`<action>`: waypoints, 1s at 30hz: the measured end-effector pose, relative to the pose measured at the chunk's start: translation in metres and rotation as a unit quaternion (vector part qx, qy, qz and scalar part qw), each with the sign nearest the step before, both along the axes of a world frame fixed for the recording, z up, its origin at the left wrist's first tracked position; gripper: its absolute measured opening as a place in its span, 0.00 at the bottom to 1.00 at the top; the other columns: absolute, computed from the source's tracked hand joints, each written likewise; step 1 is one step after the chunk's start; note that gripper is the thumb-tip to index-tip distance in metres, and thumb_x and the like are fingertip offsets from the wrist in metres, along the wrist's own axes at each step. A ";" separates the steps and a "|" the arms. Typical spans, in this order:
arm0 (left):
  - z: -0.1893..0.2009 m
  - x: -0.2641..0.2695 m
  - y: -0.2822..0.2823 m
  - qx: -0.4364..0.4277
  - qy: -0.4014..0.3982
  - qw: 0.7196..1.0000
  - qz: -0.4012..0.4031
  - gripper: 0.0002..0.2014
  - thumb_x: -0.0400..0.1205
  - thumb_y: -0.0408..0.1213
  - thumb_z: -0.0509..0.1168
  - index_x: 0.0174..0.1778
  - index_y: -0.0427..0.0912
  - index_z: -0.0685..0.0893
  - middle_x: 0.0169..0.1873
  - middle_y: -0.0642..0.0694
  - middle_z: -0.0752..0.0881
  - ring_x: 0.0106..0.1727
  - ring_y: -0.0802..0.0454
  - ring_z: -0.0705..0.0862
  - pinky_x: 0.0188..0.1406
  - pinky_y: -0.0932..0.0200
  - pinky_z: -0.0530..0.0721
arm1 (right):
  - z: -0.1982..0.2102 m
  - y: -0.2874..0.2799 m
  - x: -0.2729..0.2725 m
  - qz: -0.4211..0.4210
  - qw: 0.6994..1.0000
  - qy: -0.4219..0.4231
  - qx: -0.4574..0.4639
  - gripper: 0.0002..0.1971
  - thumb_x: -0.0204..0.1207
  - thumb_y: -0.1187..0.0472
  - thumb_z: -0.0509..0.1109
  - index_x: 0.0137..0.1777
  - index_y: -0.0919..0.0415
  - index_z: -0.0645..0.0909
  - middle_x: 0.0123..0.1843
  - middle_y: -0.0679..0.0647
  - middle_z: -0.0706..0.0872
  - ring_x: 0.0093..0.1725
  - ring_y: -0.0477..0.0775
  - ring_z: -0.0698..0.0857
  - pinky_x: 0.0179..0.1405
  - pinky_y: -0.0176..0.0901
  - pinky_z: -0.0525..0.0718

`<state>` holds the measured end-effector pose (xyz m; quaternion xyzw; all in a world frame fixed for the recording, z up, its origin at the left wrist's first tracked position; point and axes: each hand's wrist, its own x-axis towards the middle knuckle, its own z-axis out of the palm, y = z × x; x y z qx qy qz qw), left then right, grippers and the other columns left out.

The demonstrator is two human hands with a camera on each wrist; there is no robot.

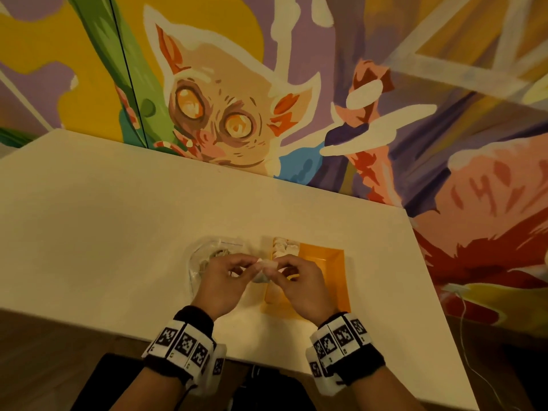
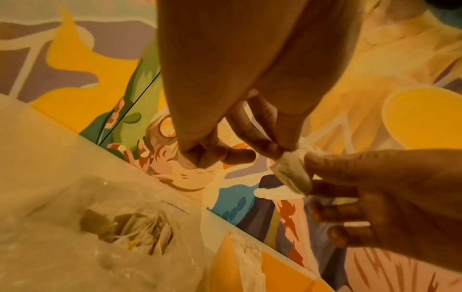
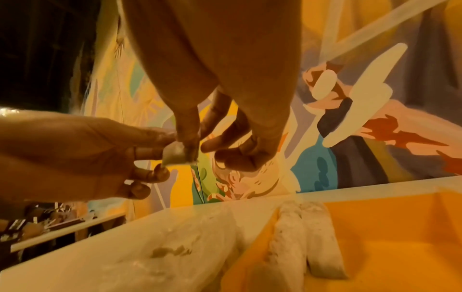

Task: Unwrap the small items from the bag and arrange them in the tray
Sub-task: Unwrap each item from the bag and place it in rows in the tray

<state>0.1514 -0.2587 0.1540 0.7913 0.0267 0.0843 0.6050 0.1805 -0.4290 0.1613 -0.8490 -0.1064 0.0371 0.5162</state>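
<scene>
Left hand [image 1: 221, 281]: raised above the table [image 1: 118, 218]; thumb and forefinger pinch one end of a small wrapped item [image 1: 265, 269]; the remaining fingers [image 2: 217, 154] are curled loosely under, touching nothing.

Right hand [image 1: 299, 284]: raised level with the left; thumb and forefinger pinch the opposite end of the same item; the other fingers [image 3: 235, 158] are bent and slightly spread beneath it.

Small wrapped item [image 2: 292, 171]: pale, crumpled, held in the air between the two sets of fingertips, clear of the table.

Bag [image 1: 207, 256]: clear plastic, lying on the table just below and beyond the left fingers; more pale wrapped pieces [image 2: 140, 229] show through it.

Tray [image 1: 326, 271]: orange, rectangular, on the table under and beyond the right fingers, just beside the bag.

Unwrapped items [image 3: 307, 237]: pale pieces lying in two rows along the tray's left side, nearest the bag.

Wristbands [image 1: 341, 339]: black, with square black-and-white markers, one on each wrist.

Wall mural [image 1: 219, 114]: painted wide-eyed animal, behind the table.
</scene>
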 end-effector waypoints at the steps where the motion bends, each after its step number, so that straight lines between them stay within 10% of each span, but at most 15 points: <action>1: -0.002 0.002 0.001 -0.010 0.004 1.000 0.009 0.12 0.78 0.34 0.73 0.39 0.59 0.88 0.36 0.71 0.87 0.38 0.67 0.82 0.40 0.74 0.77 | -0.005 0.001 0.001 0.006 1.000 0.009 -0.009 0.07 0.74 0.52 0.77 0.46 0.55 0.88 0.44 0.44 0.89 0.40 0.40 0.85 0.37 0.30 0.80; 12: -0.026 0.012 -0.004 -0.057 0.055 0.995 0.052 0.06 0.79 0.34 0.72 0.47 0.49 0.91 0.44 0.57 0.90 0.46 0.62 0.87 0.48 0.67 0.83 | -0.026 -0.002 0.018 0.021 0.996 0.084 0.005 0.08 0.76 0.57 0.75 0.37 0.47 0.84 0.37 0.43 0.86 0.37 0.43 0.84 0.37 0.34 0.80; 16: -0.046 0.015 -0.010 -0.055 0.172 0.983 0.030 0.11 0.81 0.35 0.70 0.58 0.48 0.87 0.53 0.49 0.88 0.54 0.53 0.86 0.58 0.47 0.87 | -0.037 -0.023 0.045 -0.062 0.990 0.105 -0.076 0.05 0.76 0.57 0.75 0.40 0.49 0.83 0.39 0.46 0.88 0.37 0.48 0.86 0.42 0.44 0.86; 21: -0.063 0.021 -0.027 0.047 0.243 0.967 -0.060 0.24 0.84 0.37 0.65 0.77 0.42 0.73 0.67 0.42 0.83 0.65 0.47 0.82 0.67 0.47 0.81 | -0.059 -0.039 0.077 -0.103 0.949 0.188 -0.232 0.05 0.73 0.66 0.71 0.40 0.56 0.86 0.40 0.60 0.90 0.41 0.64 0.89 0.43 0.59 0.90; 30: -0.073 0.029 -0.039 0.161 0.246 0.950 -0.110 0.23 0.86 0.38 0.61 0.79 0.47 0.71 0.71 0.43 0.80 0.71 0.44 0.78 0.66 0.56 0.79 | -0.073 -0.028 0.103 -0.101 0.889 0.303 -0.329 0.20 0.67 0.60 0.82 0.57 0.65 0.86 0.54 0.58 0.89 0.51 0.58 0.88 0.37 0.40 0.84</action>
